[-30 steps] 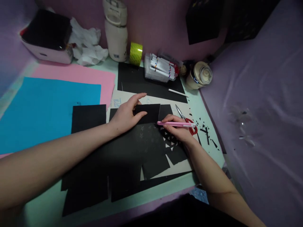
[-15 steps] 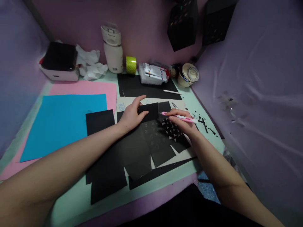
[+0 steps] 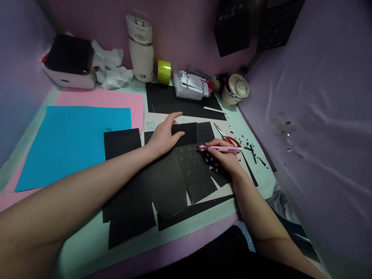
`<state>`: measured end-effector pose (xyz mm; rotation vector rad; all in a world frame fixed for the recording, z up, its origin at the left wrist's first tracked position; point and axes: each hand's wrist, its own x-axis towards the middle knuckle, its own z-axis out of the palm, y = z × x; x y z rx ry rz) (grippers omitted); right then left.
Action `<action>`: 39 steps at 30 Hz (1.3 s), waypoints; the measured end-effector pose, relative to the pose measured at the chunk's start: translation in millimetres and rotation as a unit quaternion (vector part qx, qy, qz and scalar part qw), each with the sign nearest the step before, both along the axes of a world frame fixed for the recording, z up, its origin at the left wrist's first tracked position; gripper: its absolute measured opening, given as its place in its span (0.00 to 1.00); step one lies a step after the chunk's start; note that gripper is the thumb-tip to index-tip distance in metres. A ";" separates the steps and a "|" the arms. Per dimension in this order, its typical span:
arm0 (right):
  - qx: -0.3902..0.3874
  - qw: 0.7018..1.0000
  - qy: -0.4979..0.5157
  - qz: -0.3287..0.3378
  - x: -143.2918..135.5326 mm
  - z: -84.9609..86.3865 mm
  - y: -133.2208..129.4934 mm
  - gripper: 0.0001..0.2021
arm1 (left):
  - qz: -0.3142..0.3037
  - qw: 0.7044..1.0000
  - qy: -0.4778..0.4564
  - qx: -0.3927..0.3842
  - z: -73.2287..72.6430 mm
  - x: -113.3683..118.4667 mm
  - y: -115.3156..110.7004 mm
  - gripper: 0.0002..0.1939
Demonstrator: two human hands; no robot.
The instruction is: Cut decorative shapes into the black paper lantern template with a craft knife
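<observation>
My right hand (image 3: 223,155) grips a pink and white craft knife (image 3: 223,148). Its tip is at the black card (image 3: 168,186), beside small star outlines drawn in light lines. Under and beside that hand, the card has several triangular cut-outs. My left hand (image 3: 162,135) lies on the card's upper part, thumb and forefinger spread apart, the thumb resting on a darker flap (image 3: 187,131); its other fingers are partly hidden. Red-handled scissors (image 3: 228,137) lie just beyond my right hand.
Blue sheet (image 3: 78,143) and pink sheet (image 3: 124,99) lie at left. Behind stand a white bottle (image 3: 141,58), yellow tape roll (image 3: 164,73), marker box (image 3: 192,87) and cream pot (image 3: 235,91). Black paper scraps (image 3: 252,149) litter the right. Black boxes (image 3: 232,29) hang above.
My right hand has brought the craft knife down from beside the flap's edge to the star outlines. The scissors show more fully. My left hand stays on the card; the view has shifted slightly.
</observation>
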<state>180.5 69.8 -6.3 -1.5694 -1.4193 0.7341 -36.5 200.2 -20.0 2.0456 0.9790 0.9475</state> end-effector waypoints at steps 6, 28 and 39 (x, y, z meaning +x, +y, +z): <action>-0.006 1.000 -0.026 0.013 -0.4 0.1 0.7 0.05 | 0.000 1.000 -0.006 0.004 -0.8 0.0 0.0 0.32; 0.003 0.998 -0.047 0.031 0.1 -1.6 0.4 0.06 | -0.006 0.999 -0.028 0.029 2.6 -0.7 -4.7 0.31; 0.022 0.998 -0.043 0.048 -1.4 -2.8 0.2 0.04 | -0.004 0.999 -0.026 0.024 2.3 -0.8 -4.4 0.32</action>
